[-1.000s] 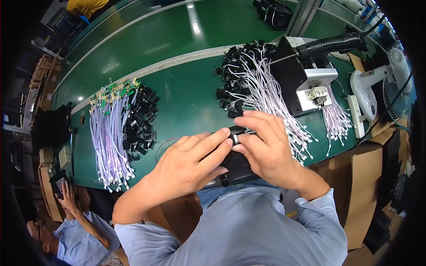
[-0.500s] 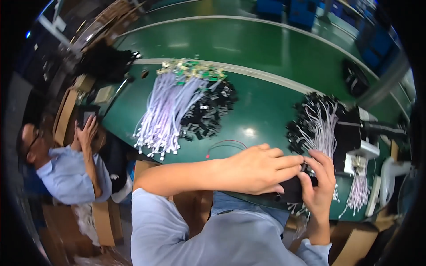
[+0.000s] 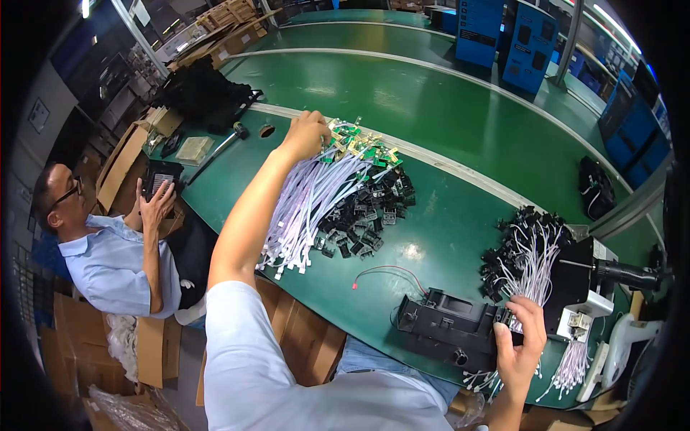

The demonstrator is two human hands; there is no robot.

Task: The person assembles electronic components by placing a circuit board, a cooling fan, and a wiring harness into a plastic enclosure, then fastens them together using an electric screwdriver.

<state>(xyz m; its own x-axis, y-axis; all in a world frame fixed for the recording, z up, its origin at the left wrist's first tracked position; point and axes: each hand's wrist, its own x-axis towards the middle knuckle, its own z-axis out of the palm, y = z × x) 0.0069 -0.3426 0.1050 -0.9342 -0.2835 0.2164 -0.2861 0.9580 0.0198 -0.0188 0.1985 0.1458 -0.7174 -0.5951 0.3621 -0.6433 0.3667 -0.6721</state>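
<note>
From where I stood, the work looked partway done. On the table's left, white cables (image 3: 302,215) tipped with green boards (image 3: 381,154) lay uncased beside loose black housings (image 3: 370,208); the right-hand cable bundle (image 3: 532,269), ending among black pieces (image 3: 494,267), seemed the finished share. The left hand (image 3: 307,135) curled at the boards, its grip hidden; the right hand (image 3: 523,337) held its fingers narrow at the black fixture's (image 3: 445,323) end, gripping what, I couldn't tell.

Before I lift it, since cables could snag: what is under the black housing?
White connectors show at the near right edge of the black housing; whether their cables run beneath it, and what else lies there, is covered.
</note>
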